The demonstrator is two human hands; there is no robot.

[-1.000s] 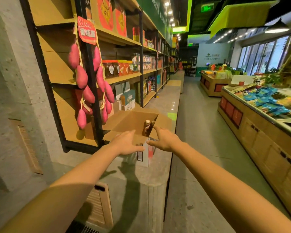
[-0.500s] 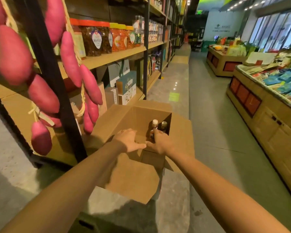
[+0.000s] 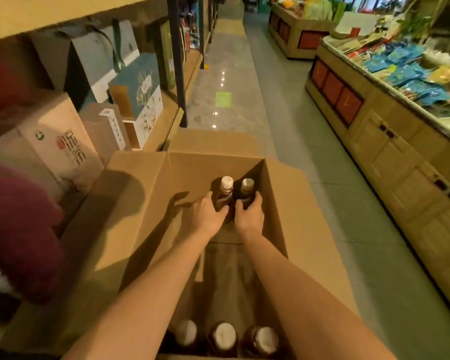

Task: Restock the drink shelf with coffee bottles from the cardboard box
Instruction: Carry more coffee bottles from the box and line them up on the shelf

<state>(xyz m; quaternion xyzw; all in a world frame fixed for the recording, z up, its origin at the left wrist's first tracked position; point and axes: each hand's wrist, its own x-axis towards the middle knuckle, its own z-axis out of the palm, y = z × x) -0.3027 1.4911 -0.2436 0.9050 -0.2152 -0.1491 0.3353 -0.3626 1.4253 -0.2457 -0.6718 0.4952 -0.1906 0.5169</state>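
Note:
An open cardboard box [image 3: 291,211] sits on the floor below me, flaps spread wide. Two dark coffee bottles with pale caps stand at its far end. My left hand [image 3: 205,216] grips the left bottle [image 3: 226,189] around its body. My right hand [image 3: 250,216] grips the right bottle [image 3: 246,189] the same way. Three more capped bottles [image 3: 222,336] stand at the near end of the box, seen from above. The lower parts of the two held bottles are hidden by my hands.
A wooden shelf unit [image 3: 166,118] on the left holds gift boxes and paper bags [image 3: 138,87]. A carton with red characters [image 3: 55,149] stands beside the box. Pink padded shapes [image 3: 18,224] hang at far left. A wooden display counter [image 3: 405,157] lines the right side of the grey aisle.
I have leaned in over the box and my view has tilted down. Both hands went from the box's near rim down inside and closed around the two bottles.

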